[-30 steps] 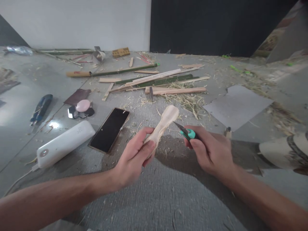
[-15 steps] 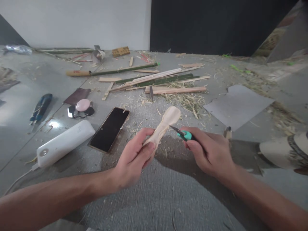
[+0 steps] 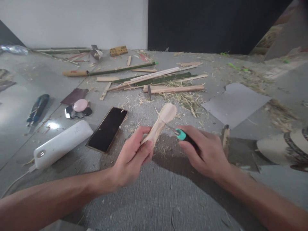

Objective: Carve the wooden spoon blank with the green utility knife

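My left hand [image 3: 136,150] is closed around the handle end of a pale wooden spoon [image 3: 167,113], whose broad rounded head points up and away to the right. Gripped in my right hand [image 3: 204,149] is a knife [image 3: 181,134] with a black and turquoise handle. Its thin blade reaches left to the spoon's neck, just below the head. The blade's tip is blurred, so how deep it sits against the wood cannot be made out. Both hands are above the grey floor. Part of the spoon's handle is hidden by my left fingers.
Left of my hands lie a black phone [image 3: 107,129], a white power bank [image 3: 63,144] with a cable, and blue-handled pliers [image 3: 38,109]. Beyond are a hammer [image 3: 173,89], wood strips, bamboo and shavings [image 3: 185,102]. A paper sheet [image 3: 237,103] and a pale cylinder [image 3: 271,146] are on the right.
The knife's blade has shifted slightly along the spoon's neck, and its handle has turned a little in my right hand. The whole view has slid slightly left.
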A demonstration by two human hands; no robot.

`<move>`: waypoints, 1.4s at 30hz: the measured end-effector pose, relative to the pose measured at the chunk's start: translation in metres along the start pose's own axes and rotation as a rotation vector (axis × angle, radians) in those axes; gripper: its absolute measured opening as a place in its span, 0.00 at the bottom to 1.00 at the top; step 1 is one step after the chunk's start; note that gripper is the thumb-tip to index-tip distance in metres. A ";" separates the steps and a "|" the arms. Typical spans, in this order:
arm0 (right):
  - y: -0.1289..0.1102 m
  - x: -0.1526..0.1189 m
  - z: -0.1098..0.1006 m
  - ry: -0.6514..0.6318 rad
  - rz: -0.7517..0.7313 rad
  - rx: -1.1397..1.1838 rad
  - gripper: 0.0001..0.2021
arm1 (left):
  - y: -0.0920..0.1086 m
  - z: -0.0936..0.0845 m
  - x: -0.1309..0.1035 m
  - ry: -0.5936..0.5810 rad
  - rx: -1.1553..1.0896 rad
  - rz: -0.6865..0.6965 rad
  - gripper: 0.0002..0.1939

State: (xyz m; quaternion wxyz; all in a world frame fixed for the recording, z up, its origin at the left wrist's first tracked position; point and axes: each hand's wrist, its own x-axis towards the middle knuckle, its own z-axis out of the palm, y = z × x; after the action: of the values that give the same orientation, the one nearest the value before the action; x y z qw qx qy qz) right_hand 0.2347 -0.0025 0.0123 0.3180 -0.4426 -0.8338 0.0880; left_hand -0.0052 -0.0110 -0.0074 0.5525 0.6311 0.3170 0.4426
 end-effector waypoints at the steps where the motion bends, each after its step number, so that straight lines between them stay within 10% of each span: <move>1: 0.001 0.000 0.001 0.028 -0.031 -0.103 0.10 | 0.001 0.000 0.000 0.016 0.031 -0.014 0.07; 9: 0.000 0.002 0.003 -0.027 -0.212 -0.385 0.10 | 0.003 -0.001 0.001 0.089 0.142 -0.097 0.09; 30: 0.009 -0.006 -0.001 0.188 -0.021 -0.161 0.10 | 0.006 0.000 0.003 0.084 0.100 -0.135 0.09; 42: 0.009 -0.005 -0.002 0.048 -0.061 -0.039 0.09 | 0.003 0.000 0.000 0.002 -0.053 -0.038 0.08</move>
State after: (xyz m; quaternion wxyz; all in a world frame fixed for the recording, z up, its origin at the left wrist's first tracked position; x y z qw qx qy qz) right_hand 0.2447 -0.0015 0.0076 0.3319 -0.4252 -0.8405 0.0513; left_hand -0.0056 -0.0116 -0.0046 0.5769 0.6099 0.3176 0.4407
